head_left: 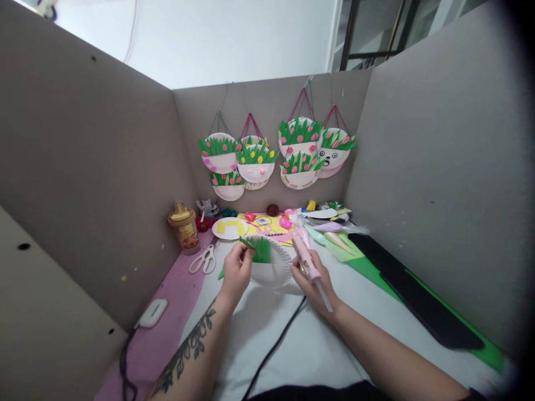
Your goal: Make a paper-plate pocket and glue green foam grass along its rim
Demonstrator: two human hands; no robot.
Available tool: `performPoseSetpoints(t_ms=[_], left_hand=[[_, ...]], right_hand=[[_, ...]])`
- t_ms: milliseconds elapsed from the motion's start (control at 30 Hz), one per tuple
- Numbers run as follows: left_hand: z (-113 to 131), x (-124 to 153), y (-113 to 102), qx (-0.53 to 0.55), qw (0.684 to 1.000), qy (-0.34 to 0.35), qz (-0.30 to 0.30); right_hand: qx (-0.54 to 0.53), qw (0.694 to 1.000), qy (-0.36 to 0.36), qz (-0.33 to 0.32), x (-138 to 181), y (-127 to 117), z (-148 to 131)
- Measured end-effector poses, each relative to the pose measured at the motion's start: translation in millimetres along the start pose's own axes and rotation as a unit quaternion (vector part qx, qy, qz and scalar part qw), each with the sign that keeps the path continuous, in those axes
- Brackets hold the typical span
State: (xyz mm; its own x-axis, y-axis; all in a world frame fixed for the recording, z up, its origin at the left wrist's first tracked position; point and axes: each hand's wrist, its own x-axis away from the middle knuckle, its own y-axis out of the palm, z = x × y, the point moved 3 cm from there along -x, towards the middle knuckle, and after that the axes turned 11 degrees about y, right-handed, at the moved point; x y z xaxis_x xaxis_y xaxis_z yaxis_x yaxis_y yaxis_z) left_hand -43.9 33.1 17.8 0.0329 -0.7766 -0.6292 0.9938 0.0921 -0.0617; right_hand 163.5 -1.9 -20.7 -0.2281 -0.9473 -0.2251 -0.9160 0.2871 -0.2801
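Note:
My left hand pinches a green paper grass blade at the left side of a white paper plate. More green paper blades stand in the middle of that plate, behind its white front half. Fingers of my right hand are wrapped round a pink glue gun, its nozzle pointing up and away from me, with a clear glue stick sticking out of the back. The right fingers are near the plate's right rim; whether they touch it I cannot tell. A green scrap shows beside my left hand.
White scissors and a lidded brown cup lie to the left. A black cord crosses the table toward me. Finished-looking plate baskets hang on the back panel. A long black item lies on the right.

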Motion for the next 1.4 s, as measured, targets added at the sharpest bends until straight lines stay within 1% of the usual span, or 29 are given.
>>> performPoseSetpoints(t_ms=[100, 200, 400, 567, 867, 967, 1067, 1133, 1267, 1400], left_hand=[[0, 2, 1, 0.009, 1.0, -0.012, 0.006], [0, 3, 1, 0.0, 1.0, -0.007, 0.001], [-1, 2, 2, -0.016, 0.999, 0.018, -0.026], [-1, 3, 6, -0.049, 0.996, 0.047, -0.062], [-5, 7, 17, -0.103, 0.988, 0.064, -0.091], [-8, 10, 20, -0.173, 0.974, 0.093, -0.111], [-12, 12, 21, -0.261, 0.947, 0.122, -0.139], [-13, 12, 22, -0.299, 0.933, 0.134, -0.149], [-12, 13, 22, -0.346, 0.913, 0.144, -0.159], [-8, 13, 22, -0.366, 0.905, 0.138, -0.165]], right_hand=[[0.004, 1.0, -0.003, 0.002, 0, 0, -1], [0.006, 1.0, -0.003, -0.003, 1, 1, -1], [0.024, 1.0, -0.009, 0.005, 2, 2, 1], [0.026, 0.999, -0.022, -0.002, 2, 3, 3], [0.027, 1.0, -0.012, -0.004, 2, 3, 4], [0.026, 1.0, -0.009, 0.0, 2, 3, 2], [0.026, 1.0, -0.01, 0.007, 2, 3, 1], [0.028, 0.999, -0.01, 0.012, 2, 3, 1], [0.02, 1.0, -0.01, 0.006, 2, 4, 3], [0.014, 1.0, -0.014, 0.002, 2, 5, 4]])
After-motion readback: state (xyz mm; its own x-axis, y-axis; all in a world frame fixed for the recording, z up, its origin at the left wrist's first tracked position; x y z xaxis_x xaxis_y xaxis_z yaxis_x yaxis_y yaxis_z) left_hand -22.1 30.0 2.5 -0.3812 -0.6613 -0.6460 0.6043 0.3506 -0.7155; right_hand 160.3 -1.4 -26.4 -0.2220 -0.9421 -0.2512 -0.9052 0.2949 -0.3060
